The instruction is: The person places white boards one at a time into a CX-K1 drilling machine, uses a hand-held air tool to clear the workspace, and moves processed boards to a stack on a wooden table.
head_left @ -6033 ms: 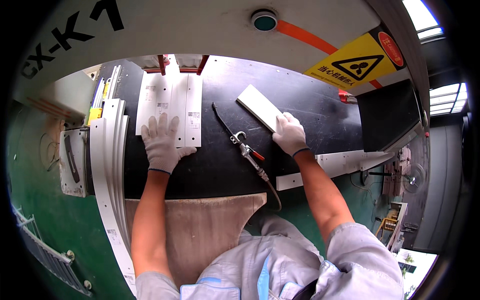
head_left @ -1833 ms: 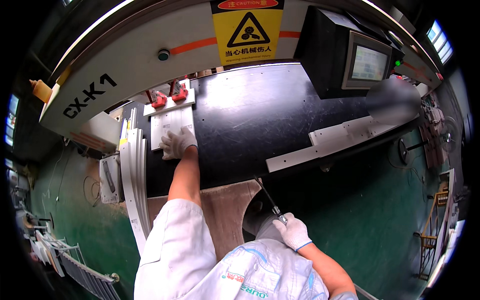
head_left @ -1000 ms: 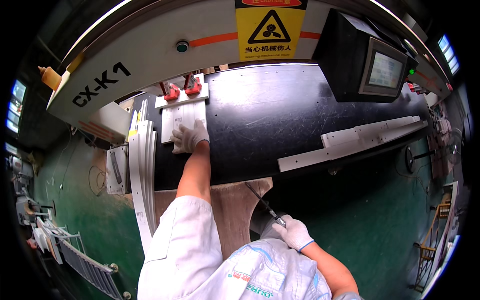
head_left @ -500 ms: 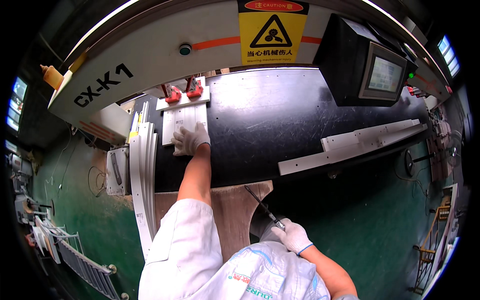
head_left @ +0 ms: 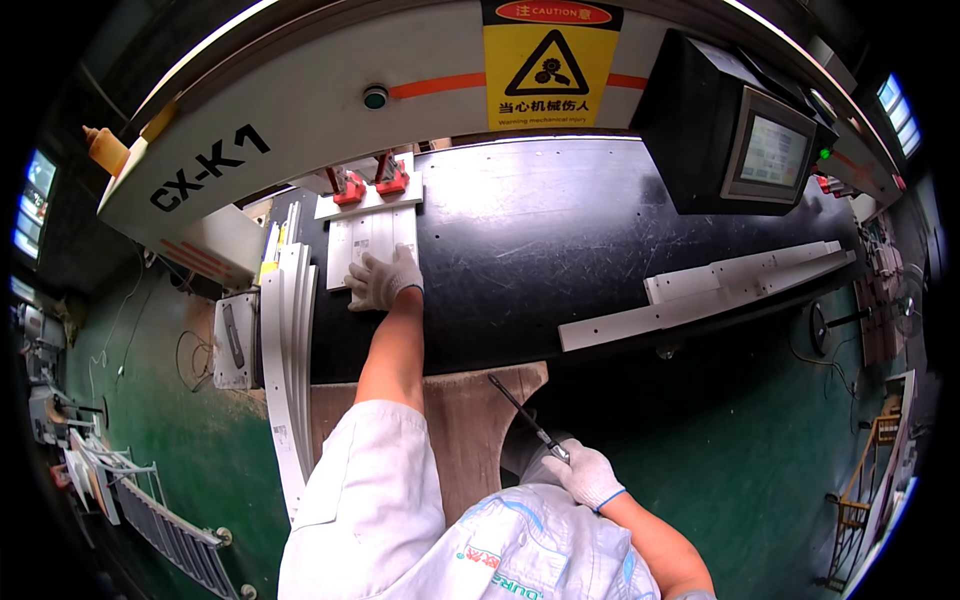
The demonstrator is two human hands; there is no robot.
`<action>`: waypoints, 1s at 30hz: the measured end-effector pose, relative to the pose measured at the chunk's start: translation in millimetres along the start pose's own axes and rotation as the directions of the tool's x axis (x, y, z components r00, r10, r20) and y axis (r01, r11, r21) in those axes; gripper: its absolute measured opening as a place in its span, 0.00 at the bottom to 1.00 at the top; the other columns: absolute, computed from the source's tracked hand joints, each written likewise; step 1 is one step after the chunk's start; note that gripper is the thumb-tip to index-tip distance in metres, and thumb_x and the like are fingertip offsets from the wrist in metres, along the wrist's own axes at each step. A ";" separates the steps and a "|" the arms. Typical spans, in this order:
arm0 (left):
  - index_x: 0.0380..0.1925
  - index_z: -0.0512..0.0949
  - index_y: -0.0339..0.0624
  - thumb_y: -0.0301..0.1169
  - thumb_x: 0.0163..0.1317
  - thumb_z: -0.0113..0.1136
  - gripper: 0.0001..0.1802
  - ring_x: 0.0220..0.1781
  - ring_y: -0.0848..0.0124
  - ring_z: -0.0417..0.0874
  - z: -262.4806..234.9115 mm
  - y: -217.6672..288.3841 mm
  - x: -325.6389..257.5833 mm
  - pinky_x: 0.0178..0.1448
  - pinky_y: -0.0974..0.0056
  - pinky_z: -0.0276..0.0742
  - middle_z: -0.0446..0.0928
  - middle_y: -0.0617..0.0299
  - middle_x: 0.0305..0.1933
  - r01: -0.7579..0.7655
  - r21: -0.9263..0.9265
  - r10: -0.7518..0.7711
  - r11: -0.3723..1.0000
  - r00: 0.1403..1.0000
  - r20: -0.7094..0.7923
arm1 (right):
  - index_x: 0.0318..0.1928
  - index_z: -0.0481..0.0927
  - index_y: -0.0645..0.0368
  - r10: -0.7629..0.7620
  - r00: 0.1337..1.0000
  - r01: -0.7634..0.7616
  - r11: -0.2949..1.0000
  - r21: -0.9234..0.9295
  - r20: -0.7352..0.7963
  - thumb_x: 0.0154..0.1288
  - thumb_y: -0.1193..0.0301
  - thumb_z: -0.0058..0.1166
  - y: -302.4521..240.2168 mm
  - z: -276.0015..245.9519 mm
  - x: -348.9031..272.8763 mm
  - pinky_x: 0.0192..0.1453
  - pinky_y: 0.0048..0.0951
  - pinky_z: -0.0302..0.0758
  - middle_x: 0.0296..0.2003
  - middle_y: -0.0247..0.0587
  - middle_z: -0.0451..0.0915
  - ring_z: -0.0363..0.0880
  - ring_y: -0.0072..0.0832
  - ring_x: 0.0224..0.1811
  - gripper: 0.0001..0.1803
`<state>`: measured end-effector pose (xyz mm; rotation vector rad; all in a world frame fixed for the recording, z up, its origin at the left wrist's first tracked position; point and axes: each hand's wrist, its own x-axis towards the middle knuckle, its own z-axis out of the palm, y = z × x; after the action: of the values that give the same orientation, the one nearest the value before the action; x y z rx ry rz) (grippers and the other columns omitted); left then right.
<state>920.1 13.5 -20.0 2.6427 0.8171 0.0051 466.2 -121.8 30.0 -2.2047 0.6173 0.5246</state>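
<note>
My gloved left hand [head_left: 385, 280] lies with its fingers spread on the near end of a white panel [head_left: 365, 235], pressing on it rather than gripping. The panel lies flat on the black worktable [head_left: 500, 250], and its far end meets a white crosspiece beneath two red clamp feet [head_left: 392, 183] of the machine. Low in front of my body, my gloved right hand [head_left: 588, 474] is closed around an air blow gun [head_left: 540, 432]. Its long, thin black nozzle points up and left toward the table edge. The palm hides most of its grip.
Several long white strips [head_left: 290, 350] stand along the table's left side. More white strips [head_left: 700, 295] lie at the right front edge. The machine's beam [head_left: 430, 60] spans overhead, with a black control screen [head_left: 765, 150] at right. A brown board [head_left: 440, 420] lies below the table edge.
</note>
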 end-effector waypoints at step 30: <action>0.82 0.66 0.58 0.68 0.69 0.57 0.47 0.93 0.54 0.43 0.9 0.0 2.4 0.89 0.26 0.35 0.52 0.56 0.91 -0.003 0.024 0.002 1.000 1.000 0.024 | 0.50 0.81 0.60 0.019 0.999 -0.019 1.000 0.006 0.033 0.76 0.46 0.61 -1.1 -1.1 1.5 0.51 0.58 0.82 0.40 0.63 0.87 0.87 0.63 0.46 0.26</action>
<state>922.2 14.4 -21.1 2.6609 0.8108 -0.0361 468.2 -122.4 30.4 -2.1818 0.6224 0.5672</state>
